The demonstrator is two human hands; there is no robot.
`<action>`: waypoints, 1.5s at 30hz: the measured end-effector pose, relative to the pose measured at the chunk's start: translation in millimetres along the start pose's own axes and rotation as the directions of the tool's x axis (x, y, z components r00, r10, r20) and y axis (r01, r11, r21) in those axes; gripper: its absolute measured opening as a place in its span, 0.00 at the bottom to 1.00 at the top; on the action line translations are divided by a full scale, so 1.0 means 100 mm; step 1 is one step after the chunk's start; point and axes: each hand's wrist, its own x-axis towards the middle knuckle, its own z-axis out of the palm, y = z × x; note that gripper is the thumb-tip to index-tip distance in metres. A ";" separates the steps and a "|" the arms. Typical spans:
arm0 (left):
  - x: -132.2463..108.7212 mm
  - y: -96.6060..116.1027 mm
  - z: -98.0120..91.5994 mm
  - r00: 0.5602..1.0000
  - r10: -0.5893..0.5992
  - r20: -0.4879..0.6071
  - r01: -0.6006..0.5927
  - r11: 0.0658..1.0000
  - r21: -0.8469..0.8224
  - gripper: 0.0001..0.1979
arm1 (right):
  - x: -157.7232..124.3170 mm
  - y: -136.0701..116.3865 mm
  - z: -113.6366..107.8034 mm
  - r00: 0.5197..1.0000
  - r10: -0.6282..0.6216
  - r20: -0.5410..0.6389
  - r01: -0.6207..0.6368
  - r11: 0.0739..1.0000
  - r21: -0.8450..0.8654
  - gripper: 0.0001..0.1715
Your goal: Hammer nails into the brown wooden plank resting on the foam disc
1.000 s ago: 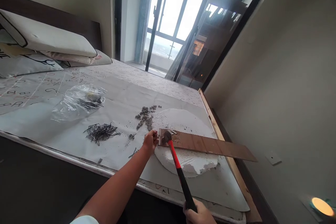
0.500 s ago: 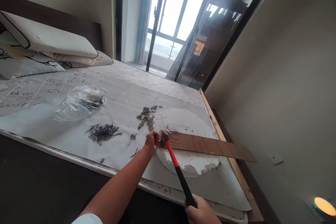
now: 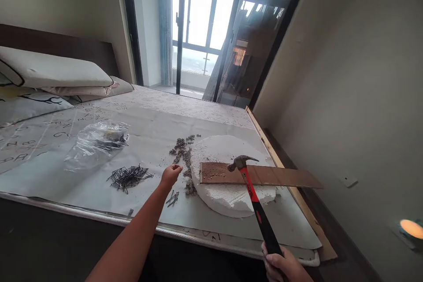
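My right hand (image 3: 280, 264) grips the black lower handle of a claw hammer (image 3: 253, 189). The hammer's head is over a brown board (image 3: 280, 175) with many small holes near its left end. Beneath the board lies a round white foam slab (image 3: 228, 196). My left hand (image 3: 171, 175), closed with fingertips together, is left of the board and apart from it; what it pinches, if anything, is too small to make out. Below it lie a few loose nails (image 3: 172, 198). Grey crumbly debris (image 3: 180, 147) is scattered along the slab's left side.
A pile of nails (image 3: 128, 177) lies on the grey sheet (image 3: 148, 119) covering the bed. Farther left is a clear plastic bag (image 3: 97, 143) with dark contents. Pillows (image 3: 56, 68) rest by the headboard (image 3: 62, 48). A wooden rail (image 3: 264, 139) runs along the right edge.
My left hand has moved left, away from the board's end. The hammer has shifted right and come up off the board's left end. The camera view has turned slightly.
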 end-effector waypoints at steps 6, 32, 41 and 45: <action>-0.14 -0.29 -0.26 0.995 0.022 0.100 -0.096 0.532 0.841 0.02 | 0.09 0.35 -0.20 0.998 0.052 0.044 -0.061 0.969 0.238 0.16; -0.55 0.39 0.49 0.965 0.194 0.178 -0.212 0.973 0.092 0.19 | 0.15 0.27 -0.16 0.993 0.114 -0.003 -0.105 0.925 0.364 0.26; -0.40 0.37 1.07 0.939 0.248 0.238 -0.286 0.948 0.142 0.15 | 0.17 0.29 -0.23 0.991 0.130 0.024 -0.129 0.919 0.373 0.27; -0.28 0.25 1.16 0.929 0.295 0.222 -0.351 0.892 0.284 0.14 | 0.17 0.29 -0.28 0.984 0.169 0.060 -0.179 0.910 0.373 0.29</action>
